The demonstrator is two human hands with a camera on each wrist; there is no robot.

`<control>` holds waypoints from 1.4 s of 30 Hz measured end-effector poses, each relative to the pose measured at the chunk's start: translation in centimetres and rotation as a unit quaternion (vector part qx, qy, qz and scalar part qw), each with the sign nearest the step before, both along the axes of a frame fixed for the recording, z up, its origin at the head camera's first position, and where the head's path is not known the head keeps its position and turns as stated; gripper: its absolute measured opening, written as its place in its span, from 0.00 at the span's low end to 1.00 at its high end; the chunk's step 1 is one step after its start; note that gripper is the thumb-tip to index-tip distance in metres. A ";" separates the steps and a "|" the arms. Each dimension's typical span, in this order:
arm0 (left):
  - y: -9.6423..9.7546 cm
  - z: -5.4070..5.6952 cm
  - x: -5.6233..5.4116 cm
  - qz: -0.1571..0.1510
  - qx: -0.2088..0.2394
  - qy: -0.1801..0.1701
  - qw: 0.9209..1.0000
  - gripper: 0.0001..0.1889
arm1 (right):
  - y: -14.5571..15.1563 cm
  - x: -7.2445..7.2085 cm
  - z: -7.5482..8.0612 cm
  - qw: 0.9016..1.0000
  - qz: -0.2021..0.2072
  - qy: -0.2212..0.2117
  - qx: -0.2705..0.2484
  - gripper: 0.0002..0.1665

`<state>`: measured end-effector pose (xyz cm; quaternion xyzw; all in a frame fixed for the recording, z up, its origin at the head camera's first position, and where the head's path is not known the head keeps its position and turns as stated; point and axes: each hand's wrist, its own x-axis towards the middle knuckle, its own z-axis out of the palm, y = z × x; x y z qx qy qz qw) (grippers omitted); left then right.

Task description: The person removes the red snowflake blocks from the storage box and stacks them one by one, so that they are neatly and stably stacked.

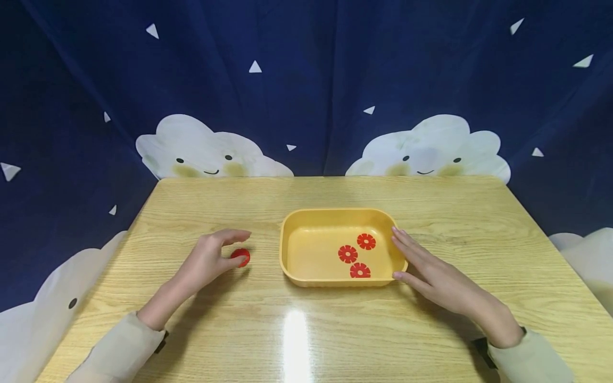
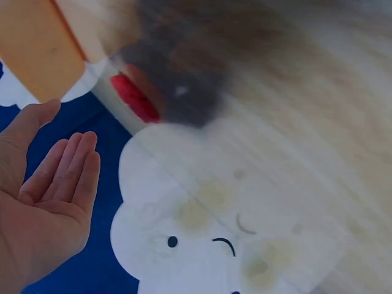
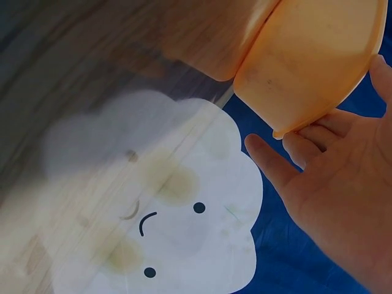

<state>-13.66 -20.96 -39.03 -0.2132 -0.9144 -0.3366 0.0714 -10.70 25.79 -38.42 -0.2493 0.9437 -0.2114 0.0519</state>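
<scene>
My left hand [image 1: 210,258] hovers left of the yellow tray [image 1: 306,279], its fingers bent loosely and its thumb apart from them. Just past the thumb, partly covered by it in the head view, is a round red piece [image 1: 245,255] on the table. The left wrist view has this red piece [image 2: 135,98] beyond the fingertips, with nothing between fingers and thumb. At the tray's right end, my right hand [image 1: 438,276] rests its extended fingers and thumb against the rim and wall. Inside the tray lie red notched, flower-shaped discs [image 1: 347,254], towards its right side.
The wooden table [image 1: 230,330] extends all around the tray. A dark blue curtain [image 1: 306,96] with white triangles and smiling clouds stands along its back and sides. Light reflects off the tabletop in front of the tray.
</scene>
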 end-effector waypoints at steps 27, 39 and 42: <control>10.9 2.3 -2.9 -0.152 0.094 -0.074 0.981 0.24 | 0.1 0.0 -0.4 1.000 0.005 0.016 -0.006 0.43; 15.5 0.8 -5.3 -0.214 0.070 -0.097 0.970 0.25 | 0.1 0.0 -0.4 1.000 0.004 0.020 -0.007 0.43; 16.3 0.4 -5.7 -0.227 0.064 -0.118 0.965 0.25 | 0.1 0.0 -0.4 1.000 0.004 0.018 -0.007 0.43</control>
